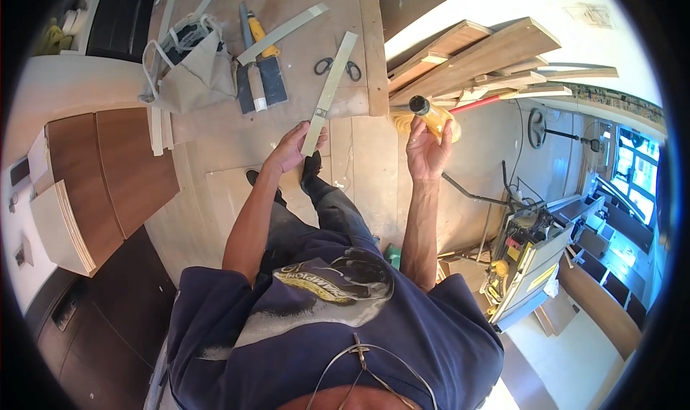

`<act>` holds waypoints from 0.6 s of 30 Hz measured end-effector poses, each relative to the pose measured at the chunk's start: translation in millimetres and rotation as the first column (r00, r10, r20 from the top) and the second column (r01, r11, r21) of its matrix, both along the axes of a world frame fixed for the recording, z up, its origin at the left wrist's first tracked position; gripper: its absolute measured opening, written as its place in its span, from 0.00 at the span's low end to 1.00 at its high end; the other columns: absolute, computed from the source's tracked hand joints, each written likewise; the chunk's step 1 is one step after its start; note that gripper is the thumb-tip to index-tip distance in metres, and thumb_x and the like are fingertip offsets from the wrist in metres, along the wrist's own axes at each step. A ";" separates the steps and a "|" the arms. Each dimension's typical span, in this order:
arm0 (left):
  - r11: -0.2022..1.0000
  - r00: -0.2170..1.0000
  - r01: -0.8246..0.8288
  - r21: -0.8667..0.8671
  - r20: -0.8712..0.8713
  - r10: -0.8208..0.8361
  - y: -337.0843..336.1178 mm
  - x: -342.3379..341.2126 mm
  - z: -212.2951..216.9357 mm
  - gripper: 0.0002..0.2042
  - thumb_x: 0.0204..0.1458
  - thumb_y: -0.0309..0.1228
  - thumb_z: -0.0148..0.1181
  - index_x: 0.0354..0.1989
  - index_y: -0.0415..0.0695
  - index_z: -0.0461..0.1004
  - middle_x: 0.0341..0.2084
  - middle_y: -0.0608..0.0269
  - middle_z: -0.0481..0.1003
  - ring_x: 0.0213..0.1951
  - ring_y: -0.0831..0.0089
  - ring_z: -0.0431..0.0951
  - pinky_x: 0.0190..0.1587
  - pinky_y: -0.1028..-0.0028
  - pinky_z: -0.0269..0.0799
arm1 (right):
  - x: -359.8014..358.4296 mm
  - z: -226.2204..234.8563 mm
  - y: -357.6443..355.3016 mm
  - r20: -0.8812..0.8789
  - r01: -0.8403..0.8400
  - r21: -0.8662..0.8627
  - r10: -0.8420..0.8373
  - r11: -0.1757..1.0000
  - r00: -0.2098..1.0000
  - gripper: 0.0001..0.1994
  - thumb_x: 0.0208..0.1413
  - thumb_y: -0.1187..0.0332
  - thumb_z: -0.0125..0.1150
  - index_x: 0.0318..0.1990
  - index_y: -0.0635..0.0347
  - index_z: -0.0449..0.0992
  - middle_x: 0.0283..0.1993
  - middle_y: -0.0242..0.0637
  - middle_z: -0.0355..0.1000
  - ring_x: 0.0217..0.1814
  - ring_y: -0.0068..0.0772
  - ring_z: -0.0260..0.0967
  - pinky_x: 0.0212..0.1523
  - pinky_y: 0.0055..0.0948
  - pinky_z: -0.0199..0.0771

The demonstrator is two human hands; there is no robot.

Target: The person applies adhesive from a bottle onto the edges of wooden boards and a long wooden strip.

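Observation:
My left hand [293, 145] is closed on the near end of a long, narrow pale strip [332, 86]. The strip slants up and away to the right, with a small dark mark near its lower part. In my right hand [429, 153] is a yellow bottle [435, 120] with a black cap, tilted to the upper left, the fingers wrapped around it. Beyond the strip, black-handled scissors [338, 66] lie on the workbench [309, 104], partly covered by the strip in this view.
On the bench are a canvas bag [190, 72], a flat trowel-like tool [260, 86], a yellow-handled tool [263, 35] and another pale strip [284, 33]. Wooden boards [481, 54] are stacked at the far right. A table saw [528, 266] stands at right, brown cabinets [111, 180] at left.

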State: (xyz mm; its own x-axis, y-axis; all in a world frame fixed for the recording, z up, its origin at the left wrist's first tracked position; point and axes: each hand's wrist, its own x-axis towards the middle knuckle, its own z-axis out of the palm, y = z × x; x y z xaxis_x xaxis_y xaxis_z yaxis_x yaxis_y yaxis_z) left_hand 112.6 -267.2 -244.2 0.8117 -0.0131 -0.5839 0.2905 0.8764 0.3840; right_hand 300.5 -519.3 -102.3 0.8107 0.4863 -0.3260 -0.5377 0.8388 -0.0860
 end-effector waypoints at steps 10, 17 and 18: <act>0.996 0.967 0.083 -0.021 0.243 -0.076 -3.1 2.7 20.5 0.13 0.70 0.39 0.54 0.55 0.45 0.70 0.49 0.56 0.79 0.51 0.66 0.80 0.56 0.64 0.78 | -16.4 -1.4 -11.1 0.071 0.080 -0.125 -0.071 0.989 0.995 0.20 0.66 0.63 0.63 0.60 0.64 0.71 0.59 0.45 0.74 0.60 0.48 0.74 0.60 0.38 0.83; 0.979 0.970 0.167 -0.118 0.200 -0.141 -19.9 -15.7 28.8 0.09 0.68 0.36 0.56 0.52 0.49 0.71 0.47 0.54 0.79 0.48 0.64 0.82 0.55 0.63 0.79 | -6.4 1.9 -14.0 0.230 0.194 -0.410 -0.105 0.891 0.967 0.18 0.67 0.61 0.63 0.58 0.58 0.72 0.57 0.38 0.74 0.58 0.38 0.74 0.58 0.39 0.83; 0.974 0.969 0.179 -0.141 0.195 -0.150 -24.1 -19.2 27.4 0.09 0.68 0.36 0.56 0.51 0.49 0.71 0.47 0.54 0.79 0.48 0.64 0.82 0.55 0.63 0.79 | -1.2 -0.1 -13.9 0.281 0.219 -0.478 -0.088 0.851 0.956 0.17 0.67 0.61 0.63 0.58 0.58 0.72 0.57 0.38 0.74 0.58 0.38 0.74 0.58 0.40 0.83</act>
